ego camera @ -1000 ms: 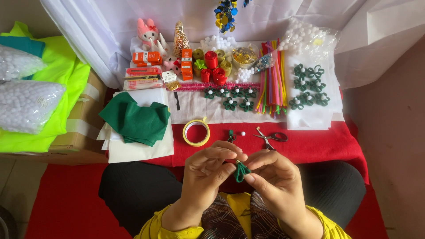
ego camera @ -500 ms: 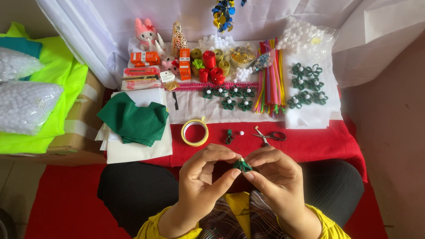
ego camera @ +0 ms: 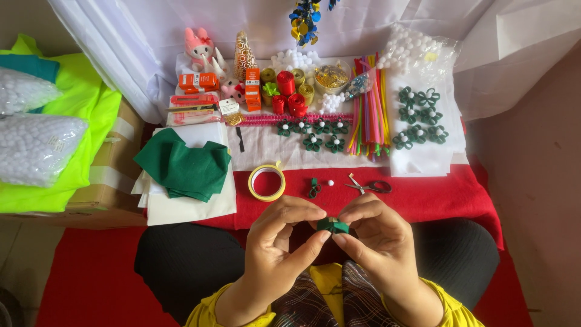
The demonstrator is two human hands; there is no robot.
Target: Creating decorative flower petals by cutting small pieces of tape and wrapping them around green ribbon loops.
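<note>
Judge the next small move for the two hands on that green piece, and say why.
Probably keep pinching and press the fold tighter. The left hand and right hand both grip a small folded green ribbon piece between fingertips, and it looks only partly shaped next to the finished green flowers on the white cloth. The scissors lie untouched.

Green felt piece (ego camera: pixel 333 226); yellow tape roll (ego camera: pixel 266 182); red cloth (ego camera: pixel 423 197).
</note>
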